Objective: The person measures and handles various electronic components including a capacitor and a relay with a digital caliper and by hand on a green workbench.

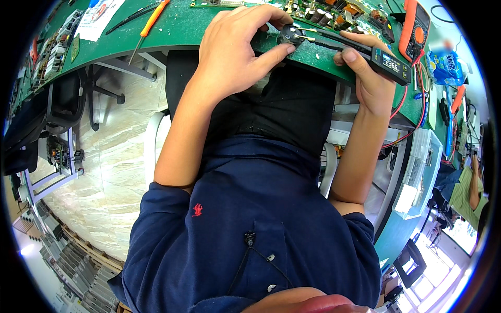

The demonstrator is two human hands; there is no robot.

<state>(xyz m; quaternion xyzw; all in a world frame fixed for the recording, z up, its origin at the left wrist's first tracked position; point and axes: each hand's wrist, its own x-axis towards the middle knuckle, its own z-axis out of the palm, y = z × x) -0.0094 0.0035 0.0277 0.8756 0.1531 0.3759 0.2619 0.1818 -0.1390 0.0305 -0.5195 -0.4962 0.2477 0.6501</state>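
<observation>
My left hand point(237, 47) grips a small round black component point(290, 35) at the near edge of the green workbench point(182, 26). My right hand point(368, 70) holds a black tweezer-style meter point(365, 51) with a lit display. The meter's two metal tips touch the component. Both hands rest over the bench edge, above my lap. A circuit board point(323, 13) with several capacitors and coils lies just behind the hands.
An orange multimeter point(416, 28) with red and black leads sits at the right. An orange-handled screwdriver point(151, 23) and a paper sheet point(99, 15) lie at the left. A black chair point(62, 104) stands on the tiled floor. Another person point(472, 188) sits at far right.
</observation>
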